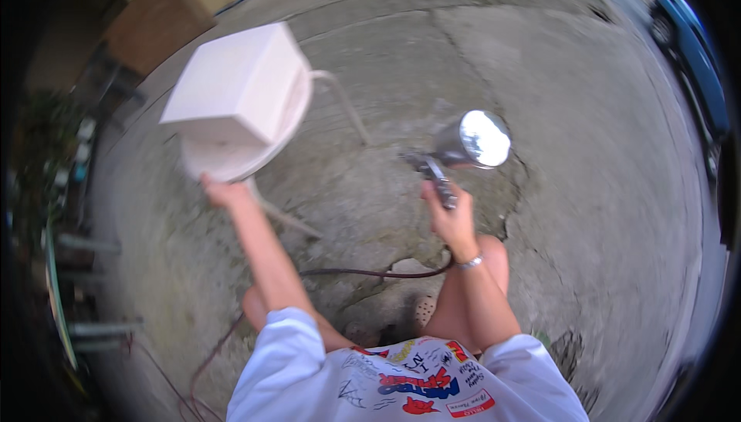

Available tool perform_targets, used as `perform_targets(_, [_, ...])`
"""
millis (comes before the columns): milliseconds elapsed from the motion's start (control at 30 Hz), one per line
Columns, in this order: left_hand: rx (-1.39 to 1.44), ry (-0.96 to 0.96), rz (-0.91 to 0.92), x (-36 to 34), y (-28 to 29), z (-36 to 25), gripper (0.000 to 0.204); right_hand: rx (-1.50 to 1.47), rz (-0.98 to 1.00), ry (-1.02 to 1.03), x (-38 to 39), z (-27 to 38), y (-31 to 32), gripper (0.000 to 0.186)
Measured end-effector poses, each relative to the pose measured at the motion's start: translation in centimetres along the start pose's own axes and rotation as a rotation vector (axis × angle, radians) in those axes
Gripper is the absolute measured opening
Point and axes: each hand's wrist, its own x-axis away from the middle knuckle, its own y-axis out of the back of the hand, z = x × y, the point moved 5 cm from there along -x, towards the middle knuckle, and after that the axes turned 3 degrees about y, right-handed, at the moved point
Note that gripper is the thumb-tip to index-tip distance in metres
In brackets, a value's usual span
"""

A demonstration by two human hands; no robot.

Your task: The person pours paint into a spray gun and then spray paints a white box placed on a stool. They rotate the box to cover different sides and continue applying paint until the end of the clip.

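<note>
My right hand [451, 217] was wrapped around the grip of a silver metal spray gun [440, 184], fingers closed, probably because the bulky, shiny metal cup [485, 140] at its far end called for a full-palm hold. The gun's narrow front end faced left, well apart from the stool. A dark reddish hose [363, 273] ran up behind my right wrist, presumably to feed the gun.

My left hand [221, 192], arm outstretched, was closed on the near rim of a pale, round-topped stool [255, 163] with slender legs, seemingly to steady or turn it; blur hid some of the fingers. On that seat sat a white, flat-sided, box-shaped piece [224, 75], raised off the cracked grey concrete [602, 190], perhaps to bring its sides within reach. Farther out, a brown panel [158, 25] stood at upper left and a blue vehicle [698, 67] at right.
</note>
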Motion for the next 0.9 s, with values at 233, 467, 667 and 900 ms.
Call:
perform_targets(233, [0.019, -0.115, -0.26, 6.6, -1.6, 1.6, 0.056, -0.07, 0.04, -0.063, 0.2, 0.6, -0.3, 0.038])
perform_targets(467, [0.073, 0.309, 0.124, 2.5, 0.5, 2.6, 0.058, -0.06, 0.061, -0.042, -0.2, -0.2, 0.0, 0.037])
perform_targets(667, [-0.026, 0.275, 0.068, -3.3, 0.5, 1.2, 0.063, -0.062, 0.096, -0.042, -0.2, -0.2, -1.9, 0.039])
perform_targets(900, [0.186, 0.141, -0.035, 1.8, 1.6, 1.6, 0.063, -0.016, 0.068, 0.002, -0.8, 0.4, -1.8, 0.042])
